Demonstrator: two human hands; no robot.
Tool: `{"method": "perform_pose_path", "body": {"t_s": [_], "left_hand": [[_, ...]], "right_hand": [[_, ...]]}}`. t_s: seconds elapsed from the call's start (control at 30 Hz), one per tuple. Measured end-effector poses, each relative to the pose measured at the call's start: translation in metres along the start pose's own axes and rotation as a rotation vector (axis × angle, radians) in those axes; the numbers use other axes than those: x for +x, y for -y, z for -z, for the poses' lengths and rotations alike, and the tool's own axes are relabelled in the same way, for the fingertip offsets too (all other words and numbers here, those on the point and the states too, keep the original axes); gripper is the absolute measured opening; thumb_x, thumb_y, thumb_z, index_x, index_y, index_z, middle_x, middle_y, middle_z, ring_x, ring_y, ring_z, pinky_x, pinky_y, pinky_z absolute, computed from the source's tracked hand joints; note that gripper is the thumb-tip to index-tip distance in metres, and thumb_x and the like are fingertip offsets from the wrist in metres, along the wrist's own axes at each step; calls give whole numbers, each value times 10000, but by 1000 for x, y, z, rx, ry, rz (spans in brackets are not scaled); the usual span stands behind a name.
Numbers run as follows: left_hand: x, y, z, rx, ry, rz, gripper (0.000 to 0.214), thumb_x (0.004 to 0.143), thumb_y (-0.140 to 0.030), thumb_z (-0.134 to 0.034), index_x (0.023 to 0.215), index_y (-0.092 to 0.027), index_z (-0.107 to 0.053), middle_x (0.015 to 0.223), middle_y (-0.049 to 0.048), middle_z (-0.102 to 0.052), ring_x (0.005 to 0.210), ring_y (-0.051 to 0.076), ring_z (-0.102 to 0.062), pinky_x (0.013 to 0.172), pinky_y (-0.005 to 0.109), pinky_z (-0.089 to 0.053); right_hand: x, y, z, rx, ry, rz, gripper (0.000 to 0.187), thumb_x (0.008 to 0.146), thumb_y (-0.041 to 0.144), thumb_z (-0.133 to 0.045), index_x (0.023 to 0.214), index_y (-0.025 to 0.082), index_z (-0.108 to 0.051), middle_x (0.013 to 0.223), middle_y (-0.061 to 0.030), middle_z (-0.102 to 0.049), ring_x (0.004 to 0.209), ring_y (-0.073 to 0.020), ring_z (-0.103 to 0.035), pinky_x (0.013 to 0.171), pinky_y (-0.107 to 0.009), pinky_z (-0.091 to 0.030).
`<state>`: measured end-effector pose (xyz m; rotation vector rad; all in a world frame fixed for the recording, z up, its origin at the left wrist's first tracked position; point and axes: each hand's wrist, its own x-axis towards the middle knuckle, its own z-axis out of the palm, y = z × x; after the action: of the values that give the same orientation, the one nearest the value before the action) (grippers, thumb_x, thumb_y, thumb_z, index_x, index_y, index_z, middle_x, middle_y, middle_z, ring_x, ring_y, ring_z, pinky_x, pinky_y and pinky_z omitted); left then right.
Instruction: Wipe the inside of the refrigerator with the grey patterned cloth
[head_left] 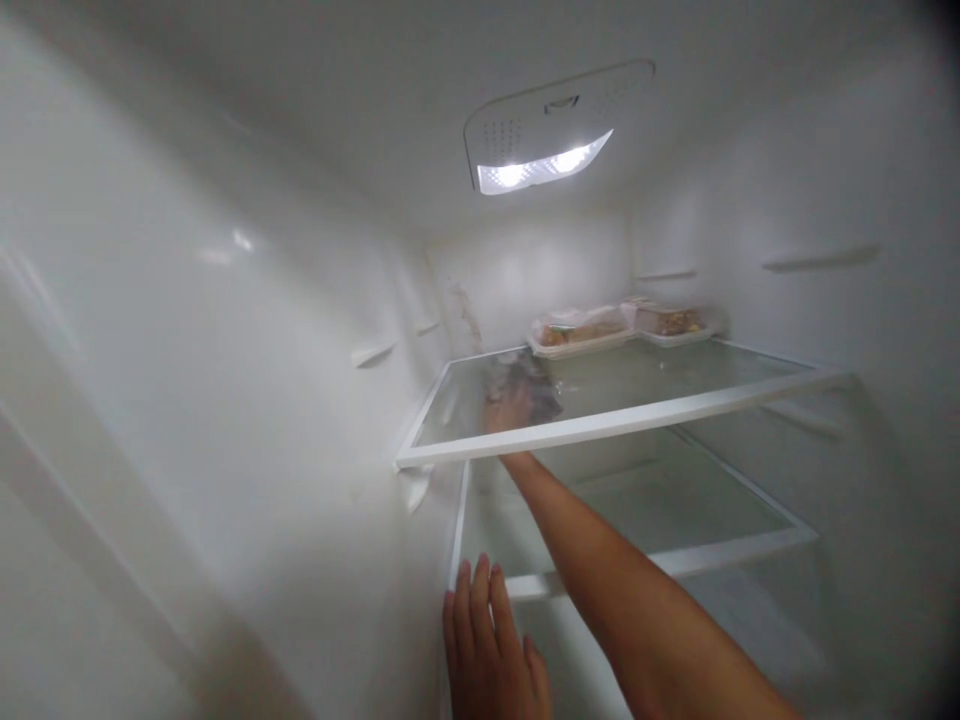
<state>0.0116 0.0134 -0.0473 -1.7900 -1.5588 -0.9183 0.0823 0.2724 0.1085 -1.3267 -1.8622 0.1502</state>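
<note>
Inside a refrigerator, my right arm reaches in beneath the upper glass shelf [622, 410]. Through the glass I see my right hand [511, 408], blurred, closed on a dark grey cloth [541, 385] toward the left rear of that shelf. The cloth looks bunched up near the underside of the glass; whether it touches is hard to tell. My left hand [491, 650] is open, fingers stretched upward, at the front left corner of the lower glass shelf [735, 550]. Its fingertips overlap the shelf's white front edge.
Two wrapped food trays stand at the back of the upper shelf: a left tray [581, 332] and a right tray [671, 322]. A lit lamp panel [559, 125] is set in the ceiling. Moulded shelf supports [373, 354] jut from the side walls. Brownish marks [465, 310] show on the back wall.
</note>
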Motion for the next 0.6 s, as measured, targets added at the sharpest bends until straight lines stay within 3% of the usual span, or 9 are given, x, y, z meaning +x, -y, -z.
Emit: {"method": "perform_pose_path", "body": {"t_s": [0.07,0.13,0.23,0.3,0.37,0.47,0.6], "left_hand": [[-1,2,0,5,13,-8,872,809,-74,-528,1612,-155,-199,1512,187,-527,1477,396,-382,1176,692,-355],[-2,5,2,16,29,-9,886,804,-66,-520,1618,-168,-186,1519,174,-526,1467,387,-401,1171,676,-375],[-3,11,5,40,57,-50,882,809,-69,-518,1620,-169,-185,1546,164,-505,1465,367,-410,1160,641,-411],[-3,15,5,57,67,-91,880,811,-82,-527,1620,-168,-191,1561,163,-493,1459,364,-419,1142,630,-436],[-3,19,5,68,65,-108,878,810,-93,-534,1618,-172,-200,1566,160,-489,1452,363,-428,1130,628,-449],[-2,19,5,73,56,-116,869,808,-95,-538,1612,-162,-214,1547,160,-509,1455,357,-426,1131,620,-457],[1,10,7,34,37,-57,868,810,-60,-500,1616,-166,-196,1527,165,-523,1455,355,-424,1153,633,-429]], "right_hand": [[-7,18,-14,-6,32,56,561,968,304,-505,1506,160,-437,1653,-194,-310,1540,-388,-238,1204,-629,-295],[-10,15,-11,-11,69,152,566,932,267,-547,1489,198,-474,1659,-125,-344,1569,-328,-188,1244,-560,-257],[-6,-20,19,-78,149,369,478,940,217,-514,1415,250,-569,1629,-51,-425,1559,-260,-226,1280,-505,-164],[-4,-53,45,-163,170,408,441,959,251,-513,1386,315,-597,1610,10,-459,1532,-243,-283,1286,-486,-143],[-8,-85,66,-230,104,305,450,962,248,-507,1396,327,-593,1599,1,-473,1525,-257,-295,1289,-513,-101],[-24,-125,87,-282,-43,81,492,968,223,-451,1449,240,-553,1594,-106,-461,1554,-324,-214,1269,-608,-25],[-40,-151,99,-296,-231,-227,641,941,232,-446,1567,124,-357,1649,-218,-303,1549,-437,-154,1223,-694,-96]]}}
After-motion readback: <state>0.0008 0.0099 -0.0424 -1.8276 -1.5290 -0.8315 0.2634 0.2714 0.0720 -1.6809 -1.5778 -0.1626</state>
